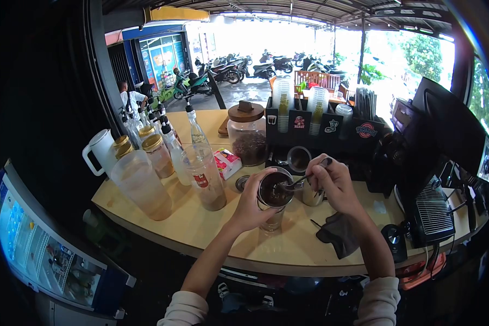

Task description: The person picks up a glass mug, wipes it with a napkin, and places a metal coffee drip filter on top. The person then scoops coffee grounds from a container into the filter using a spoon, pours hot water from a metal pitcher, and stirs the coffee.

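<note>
My left hand (250, 204) is wrapped round the side of a cup (275, 190) with dark contents, tilted so that its mouth faces me. A spoon (297, 185) is pinched in my right hand (331, 182), its bowl inside the cup. Below the cup, a clear glass (271, 220) stands on the wooden counter (244, 247). Just beyond my right hand is a metal cup (312, 195). A dark cloth (339, 234) lies under my right forearm.
Pitchers (141, 185), a tall plastic cup (204, 179), jars and pump bottles stand at the left. Behind are a wooden-lidded jar (247, 136), a tissue pack (226, 163) and a black cup organizer (309, 122). A coffee machine (434, 209) is right. A person (131, 99) is outside.
</note>
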A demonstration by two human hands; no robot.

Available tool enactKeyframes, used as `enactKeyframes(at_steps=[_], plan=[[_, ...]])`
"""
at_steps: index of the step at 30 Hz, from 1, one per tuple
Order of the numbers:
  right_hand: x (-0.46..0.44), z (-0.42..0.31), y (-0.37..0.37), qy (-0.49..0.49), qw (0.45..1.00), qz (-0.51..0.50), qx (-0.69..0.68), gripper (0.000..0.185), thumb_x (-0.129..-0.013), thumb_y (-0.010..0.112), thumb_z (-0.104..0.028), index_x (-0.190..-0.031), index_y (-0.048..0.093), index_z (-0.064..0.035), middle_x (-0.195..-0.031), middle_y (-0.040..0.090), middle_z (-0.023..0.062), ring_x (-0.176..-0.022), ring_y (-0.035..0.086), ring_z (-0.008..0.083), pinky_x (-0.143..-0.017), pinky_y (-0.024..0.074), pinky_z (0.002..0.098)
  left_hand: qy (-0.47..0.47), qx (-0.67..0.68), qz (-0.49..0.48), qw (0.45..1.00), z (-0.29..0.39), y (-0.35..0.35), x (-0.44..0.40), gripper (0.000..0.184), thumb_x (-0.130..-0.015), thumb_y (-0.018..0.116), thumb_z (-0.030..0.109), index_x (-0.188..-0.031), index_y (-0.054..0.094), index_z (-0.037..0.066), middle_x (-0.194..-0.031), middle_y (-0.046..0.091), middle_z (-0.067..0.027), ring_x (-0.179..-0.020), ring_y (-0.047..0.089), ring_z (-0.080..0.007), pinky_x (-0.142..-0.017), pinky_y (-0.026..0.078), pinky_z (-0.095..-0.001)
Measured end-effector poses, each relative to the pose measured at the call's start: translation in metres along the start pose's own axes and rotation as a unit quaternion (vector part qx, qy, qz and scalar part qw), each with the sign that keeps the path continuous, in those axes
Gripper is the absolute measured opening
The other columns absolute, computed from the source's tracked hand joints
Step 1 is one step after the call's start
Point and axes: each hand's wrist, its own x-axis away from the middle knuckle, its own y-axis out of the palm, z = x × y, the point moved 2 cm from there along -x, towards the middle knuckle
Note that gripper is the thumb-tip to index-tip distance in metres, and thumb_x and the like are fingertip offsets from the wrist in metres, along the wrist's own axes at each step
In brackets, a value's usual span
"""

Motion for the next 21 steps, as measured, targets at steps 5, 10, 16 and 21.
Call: enactKeyframes(at_steps=[5,10,16,21], plan=[[0.005,0.003,0.015,-0.014,0.994,-0.090,0.061,0.015,-0.095,0.048,-0.008,-0.091,0.059,0.0015,-0.068,0.057,0.0032,-0.062,0.054,0.0079,-0.057,0.0436,0.0238,-0.006,0.013,0.005,1.000,-0.004,0.001,-0.001,0.080,-0.063,0.077,0.006,-0.133,0.039,0.007,-0.131,0.046,-0.0132,-0.124,0.044,-0.0288,-0.105,0.035,-0.0388],[0.017,0.004,0.025,-0.046,0.987,-0.092,0.120,0.008,-0.090,0.053,-0.005,-0.094,0.059,-0.0001,-0.072,0.059,0.0090,-0.064,0.058,0.0167,-0.058,0.0460,0.0295,-0.022,0.008,0.008,1.000,-0.008,0.003,-0.001,0.080,-0.062,0.078,0.005,-0.132,0.039,0.007,-0.131,0.046,-0.0134,-0.125,0.043,-0.0287,-0.105,0.036,-0.0380],[0.028,0.012,0.035,-0.131,0.966,-0.142,0.171,0.013,-0.088,0.059,-0.006,-0.099,0.059,0.0004,-0.085,0.060,0.0158,-0.076,0.061,0.0322,-0.066,0.0474,0.0387,-0.010,-0.002,0.024,1.000,-0.012,0.004,0.000,0.080,-0.062,0.079,0.007,-0.131,0.040,0.006,-0.129,0.049,-0.0132,-0.122,0.047,-0.0289,-0.104,0.037,-0.0382],[0.027,0.010,0.033,-0.096,0.983,-0.071,0.141,0.010,-0.089,0.056,-0.004,-0.097,0.057,0.0020,-0.081,0.061,0.0154,-0.069,0.061,0.0289,-0.063,0.0486,0.0363,-0.027,0.010,0.029,0.999,-0.009,0.005,0.000,0.078,-0.063,0.081,0.010,-0.130,0.041,0.005,-0.127,0.051,-0.0138,-0.119,0.051,-0.0268,-0.101,0.040,-0.0370]])
